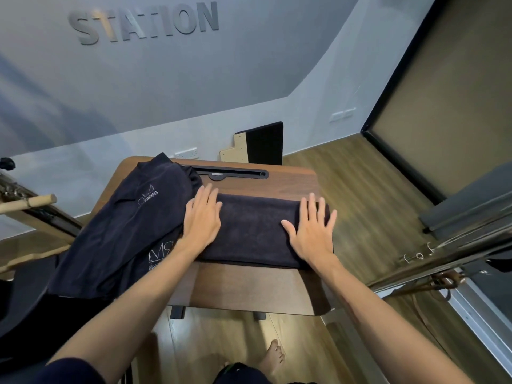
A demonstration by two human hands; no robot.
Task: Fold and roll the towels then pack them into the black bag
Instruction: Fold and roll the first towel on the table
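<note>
- Folded dark towel (pixel 257 231) lies mid-bench (pixel 249 284), likely being smoothed, not yet rolled.
- Left hand (pixel 202 217) and right hand (pixel 311 228) press it, fingers straight and spread.
- More towels (pixel 119 231) wait at nine o'clock.
- No bag identifiable; packing remains.

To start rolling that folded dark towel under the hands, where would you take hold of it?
Probably the short end under the right hand. The folded towel lies flat as a long strip across the table, so coming from the right lets fingers curl that edge over and roll leftward.
</note>
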